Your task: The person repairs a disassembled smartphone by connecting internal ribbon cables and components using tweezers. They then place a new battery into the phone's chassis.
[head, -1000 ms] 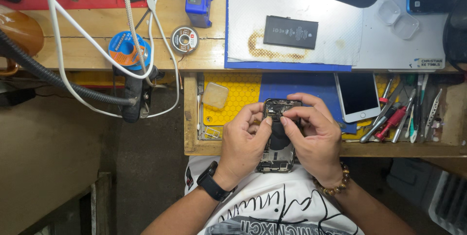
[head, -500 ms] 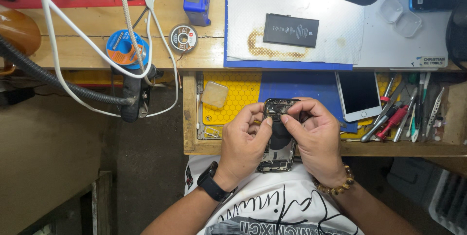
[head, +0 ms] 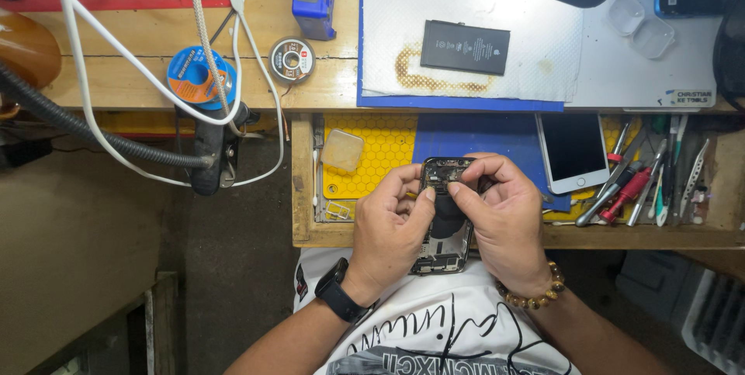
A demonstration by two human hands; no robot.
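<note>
Over the front edge of an open desk drawer [head: 303, 189], a person's left hand [head: 392, 228] and right hand [head: 504, 220] close together around an opened phone body [head: 444, 212], its bare inner parts facing up. The left hand grips the phone's left side, thumb and forefinger pinched near its top end; the right hand wraps the right side, its fingertips [head: 452, 187] pressed onto the upper part of the phone. A black watch [head: 335, 294] sits on the left wrist, a beaded bracelet [head: 534, 294] on the right.

Inside the drawer, a yellow honeycomb mat [head: 388, 146] and a blue mat [head: 473, 136] lie under the hands. A small clear plastic box [head: 342, 150] rests on the yellow mat toward the drawer's left side. A white phone [head: 572, 152] lies face up just right of the right hand, and screwdrivers and tweezers [head: 644, 181] crowd the drawer's right end.

On the desk top above, a black battery [head: 465, 47] lies on a stained white paper towel [head: 535, 41]. Nearer the desk's left edge sit a blue spool [head: 195, 78] and a small solder wire reel [head: 292, 59], crossed by white cables [head: 85, 103].
</note>
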